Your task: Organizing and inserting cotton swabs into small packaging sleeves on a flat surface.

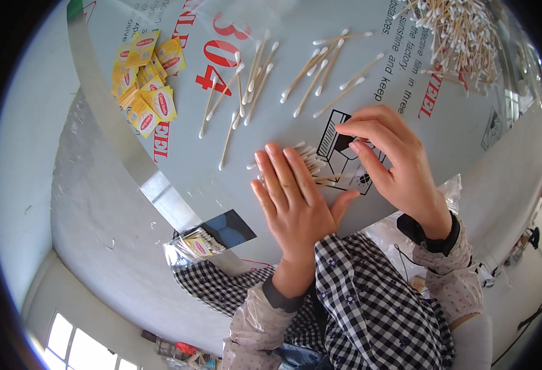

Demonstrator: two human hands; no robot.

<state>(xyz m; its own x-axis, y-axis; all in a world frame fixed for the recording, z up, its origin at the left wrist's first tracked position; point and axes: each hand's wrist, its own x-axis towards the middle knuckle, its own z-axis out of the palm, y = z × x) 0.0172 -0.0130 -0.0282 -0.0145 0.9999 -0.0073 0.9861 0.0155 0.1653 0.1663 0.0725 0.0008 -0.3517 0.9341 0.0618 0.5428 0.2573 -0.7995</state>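
Observation:
My left hand (292, 194) lies flat, fingers together, on a small bundle of cotton swabs (311, 161) on the grey table (190, 160). Only the white tips and some wooden sticks of the bundle show past my fingers. My right hand (388, 157) is just to the right, thumb and fingers pinched at the far end of the same bundle. Whether a clear bag wraps the swabs I cannot tell.
Loose cotton swabs (252, 80) lie spread farther back, and a large heap of swabs (462, 31) sits at the far right. Several yellow label cards (147, 86) lie at the far left. A filled clear bag of swabs (200, 243) rests at the near table edge.

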